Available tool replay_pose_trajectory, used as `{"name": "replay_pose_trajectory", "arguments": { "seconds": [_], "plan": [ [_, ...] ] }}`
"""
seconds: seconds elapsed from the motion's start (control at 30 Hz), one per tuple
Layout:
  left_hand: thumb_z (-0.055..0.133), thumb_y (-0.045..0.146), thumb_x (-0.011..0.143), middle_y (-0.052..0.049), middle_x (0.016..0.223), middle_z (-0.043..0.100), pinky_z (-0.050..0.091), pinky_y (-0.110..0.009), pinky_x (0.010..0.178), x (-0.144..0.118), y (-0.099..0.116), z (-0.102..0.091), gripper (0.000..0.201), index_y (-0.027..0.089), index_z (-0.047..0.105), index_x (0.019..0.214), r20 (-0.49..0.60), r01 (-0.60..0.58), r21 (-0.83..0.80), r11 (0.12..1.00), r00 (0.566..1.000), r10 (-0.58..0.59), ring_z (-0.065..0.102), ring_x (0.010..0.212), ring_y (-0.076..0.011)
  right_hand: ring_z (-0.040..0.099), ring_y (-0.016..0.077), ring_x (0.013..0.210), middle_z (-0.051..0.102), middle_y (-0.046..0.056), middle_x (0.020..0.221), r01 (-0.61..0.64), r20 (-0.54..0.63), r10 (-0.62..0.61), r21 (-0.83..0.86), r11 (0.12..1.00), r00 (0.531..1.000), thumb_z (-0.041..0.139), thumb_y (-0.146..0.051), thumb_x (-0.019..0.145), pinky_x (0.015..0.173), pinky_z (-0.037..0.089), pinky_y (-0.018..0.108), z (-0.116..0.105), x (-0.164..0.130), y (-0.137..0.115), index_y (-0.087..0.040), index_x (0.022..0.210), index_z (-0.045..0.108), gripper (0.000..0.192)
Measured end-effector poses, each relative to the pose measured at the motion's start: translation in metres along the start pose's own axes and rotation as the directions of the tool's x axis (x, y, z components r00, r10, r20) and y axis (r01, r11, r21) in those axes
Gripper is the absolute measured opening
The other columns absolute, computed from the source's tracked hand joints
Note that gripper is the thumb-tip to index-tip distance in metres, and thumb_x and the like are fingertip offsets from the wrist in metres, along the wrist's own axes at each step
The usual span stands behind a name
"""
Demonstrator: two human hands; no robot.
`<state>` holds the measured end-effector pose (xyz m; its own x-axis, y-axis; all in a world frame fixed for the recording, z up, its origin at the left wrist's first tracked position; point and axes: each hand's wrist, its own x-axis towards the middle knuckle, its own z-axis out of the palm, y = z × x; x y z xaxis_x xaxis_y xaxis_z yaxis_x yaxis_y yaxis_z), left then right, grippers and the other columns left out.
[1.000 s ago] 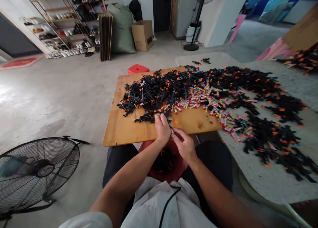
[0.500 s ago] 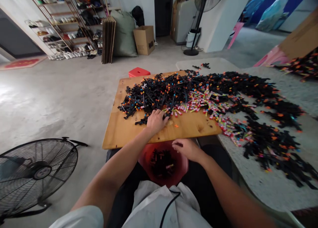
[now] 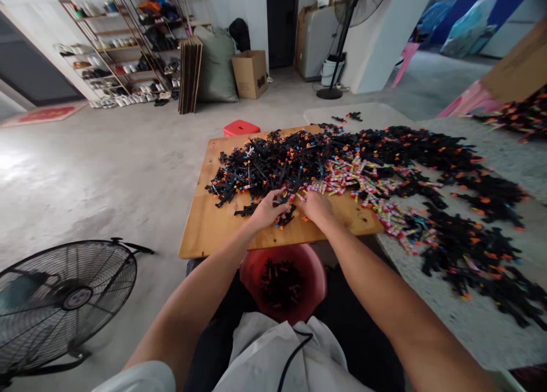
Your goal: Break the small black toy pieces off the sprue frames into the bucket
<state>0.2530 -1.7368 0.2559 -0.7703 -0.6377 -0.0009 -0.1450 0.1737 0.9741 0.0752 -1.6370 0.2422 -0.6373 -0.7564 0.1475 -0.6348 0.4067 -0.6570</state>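
Observation:
On the wooden board point(image 3: 213, 232), my left hand point(image 3: 267, 211) is closed around a black toy gun point(image 3: 282, 199) at the near edge of the heap. My right hand point(image 3: 317, 207) is beside it, fingers pinched on a small pink-and-yellow tube point(image 3: 300, 196) near the gun. Black toy guns point(image 3: 265, 164) with orange and blue bits are heaped behind both hands. Small pink, white and yellow tubes point(image 3: 346, 172) lie to the right of the heap. Below the board edge, a red bucket point(image 3: 316, 278) between my legs holds more black pieces and some tubes.
A grey table point(image 3: 410, 295) at right carries more toy guns and tubes. A floor fan point(image 3: 72, 298) stands at lower left, a red stool point(image 3: 241, 127) behind the board. Farther back are shoe racks point(image 3: 111, 50), a cardboard box point(image 3: 249, 76) and a standing fan point(image 3: 342, 44).
My right hand has moved up from the bucket rim onto the board, beside my left hand. The left hand has turned slightly and now shows a toy gun in its fingers.

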Motion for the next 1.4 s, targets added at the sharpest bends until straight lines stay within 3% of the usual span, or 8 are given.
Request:
{"name": "replay_pose_trajectory", "arguments": {
  "seconds": [0.1,0.17,0.33,0.53,0.67,0.87,1.03,1.4],
  "plan": [
    [0.077,0.030,0.085,-0.003,0.084,0.075,0.049,-0.024,0.054,-0.009,0.007,-0.007,0.044,0.019,0.057,0.122,0.147,0.047,-0.162,0.986,0.989,-0.023,0.069,0.061,-0.0150,0.071,0.0248,0.077,0.073,0.009,0.072,-0.058,-0.011,0.059,0.065,0.996,0.998,0.073,-0.034,0.086,0.071,0.049,0.032,-0.001,-0.008,0.004,-0.021,0.075,0.067,0.018],
    [0.078,0.029,0.082,-0.003,0.084,0.074,0.051,-0.024,0.055,-0.014,0.012,-0.010,0.039,0.019,0.055,0.112,0.202,0.053,-0.196,0.979,0.979,-0.012,0.071,0.062,-0.0154,0.066,0.0204,0.065,0.068,0.002,0.066,-0.076,-0.006,0.082,0.299,0.951,0.997,0.069,-0.040,0.086,0.064,0.049,0.030,-0.002,-0.018,0.005,-0.022,0.080,0.064,0.019],
    [0.076,0.022,0.075,-0.001,0.081,0.072,0.054,-0.027,0.056,-0.021,0.027,-0.006,0.033,0.021,0.059,0.104,0.340,-0.003,-0.149,0.989,0.939,0.054,0.069,0.060,-0.0162,0.056,0.0137,0.052,0.065,-0.006,0.066,-0.080,0.061,0.052,0.756,0.649,0.997,0.071,-0.047,0.079,0.053,0.047,0.025,-0.004,-0.045,-0.004,-0.025,0.093,0.056,0.031],
    [0.071,0.042,0.090,0.001,0.062,0.063,0.045,-0.027,0.043,-0.033,0.040,0.003,0.027,0.022,0.070,0.109,0.308,-0.075,-0.042,0.996,0.948,0.084,0.055,0.043,-0.0151,0.048,0.0119,0.047,0.053,-0.008,0.055,-0.105,0.101,0.031,0.900,0.424,0.994,0.075,-0.050,0.080,0.047,0.041,0.025,-0.011,-0.060,-0.024,-0.024,0.088,0.062,0.031],
    [0.064,0.056,0.097,0.000,0.063,0.063,0.043,-0.025,0.043,-0.036,0.039,0.005,0.037,0.021,0.076,0.106,0.302,-0.148,0.045,0.988,0.945,0.128,0.051,0.042,-0.0124,0.048,0.0106,0.047,0.055,-0.007,0.058,-0.138,0.136,0.031,0.925,0.354,0.990,0.077,-0.045,0.078,0.046,0.040,0.024,-0.014,-0.066,-0.027,-0.023,0.089,0.066,0.027],
    [0.063,0.047,0.100,-0.002,0.081,0.072,0.053,-0.026,0.072,-0.031,0.029,0.002,0.032,0.018,0.077,0.105,0.332,-0.382,0.267,0.885,0.898,0.288,0.067,0.079,-0.0180,0.052,0.0110,0.051,0.060,-0.005,0.065,-0.112,0.135,-0.018,0.885,0.452,0.991,0.077,-0.042,0.080,0.048,0.044,0.024,-0.013,-0.070,-0.016,-0.022,0.095,0.068,0.026],
    [0.061,0.040,0.101,-0.002,0.083,0.072,0.050,-0.025,0.076,-0.029,0.029,0.000,0.028,0.018,0.078,0.105,0.385,-0.431,0.313,0.846,0.872,0.302,0.066,0.084,-0.0178,0.056,0.0120,0.057,0.063,-0.003,0.071,-0.021,0.093,-0.085,0.791,0.612,0.992,0.075,-0.047,0.087,0.053,0.047,0.025,-0.015,-0.071,-0.006,-0.022,0.099,0.069,0.029],
    [0.062,0.044,0.096,0.002,0.071,0.063,0.037,-0.022,0.056,-0.028,0.029,-0.005,0.035,0.015,0.080,0.103,0.471,-0.292,0.215,0.932,0.867,0.163,0.051,0.060,-0.0103,0.060,0.0139,0.064,0.066,-0.001,0.076,0.036,0.151,-0.203,0.713,0.700,0.967,0.069,-0.048,0.093,0.063,0.050,0.028,-0.023,-0.078,0.005,-0.021,0.106,0.071,0.030]
  ]
}}
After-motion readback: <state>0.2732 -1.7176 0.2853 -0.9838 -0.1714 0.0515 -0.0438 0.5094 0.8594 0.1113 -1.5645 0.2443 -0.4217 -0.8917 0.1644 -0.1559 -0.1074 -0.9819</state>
